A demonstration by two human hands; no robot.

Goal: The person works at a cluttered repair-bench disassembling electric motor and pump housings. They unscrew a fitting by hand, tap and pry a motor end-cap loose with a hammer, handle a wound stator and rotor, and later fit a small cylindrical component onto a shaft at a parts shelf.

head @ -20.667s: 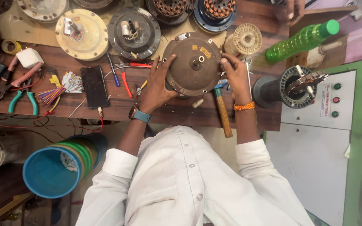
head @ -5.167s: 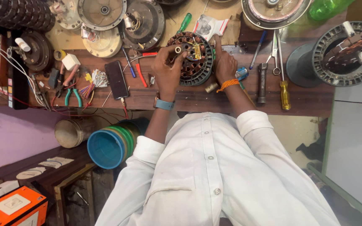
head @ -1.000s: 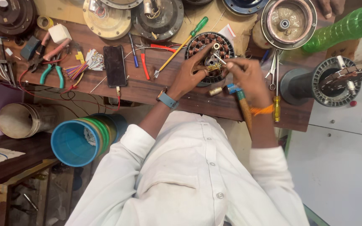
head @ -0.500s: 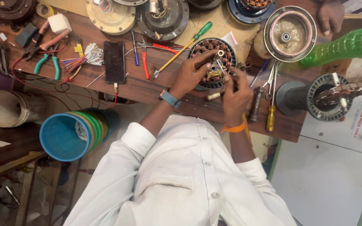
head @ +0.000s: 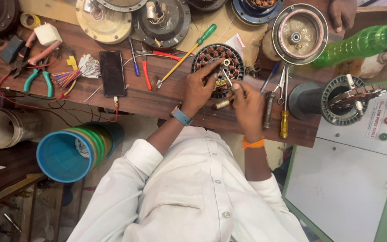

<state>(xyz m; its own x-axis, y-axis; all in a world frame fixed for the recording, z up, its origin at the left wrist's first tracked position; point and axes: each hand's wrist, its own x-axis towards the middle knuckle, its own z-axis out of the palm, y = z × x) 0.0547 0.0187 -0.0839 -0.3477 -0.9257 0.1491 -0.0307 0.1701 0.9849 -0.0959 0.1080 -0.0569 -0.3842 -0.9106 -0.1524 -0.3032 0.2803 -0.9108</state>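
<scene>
A round motor stator [head: 211, 56] with copper windings lies on the wooden bench [head: 157, 101]. My left hand [head: 199, 88], with a blue watch on its wrist, rests on the stator's near side, and its fingers pinch the metal shaft at the centre. My right hand [head: 247, 104], with an orange band at the wrist, is just right of the stator. It grips a thin metal tool [head: 227, 79] whose tip points at the centre. A small brass-coloured cylinder [head: 222, 104] lies on the bench between my hands.
A green-handled screwdriver [head: 185, 54], red pliers [head: 145, 67] and a black phone [head: 112, 73] lie to the left. A yellow-handled screwdriver [head: 284, 121], a motor cover [head: 300, 33], a green bottle [head: 361, 42] and a winding machine [head: 337, 105] are to the right. Another person's hand [head: 342, 13] rests at the top. A blue bucket [head: 68, 154] stands below.
Both hands stay at the stator. My right hand has shifted slightly toward the near edge, holding the thin tool at the centre. The view has drifted a little.
</scene>
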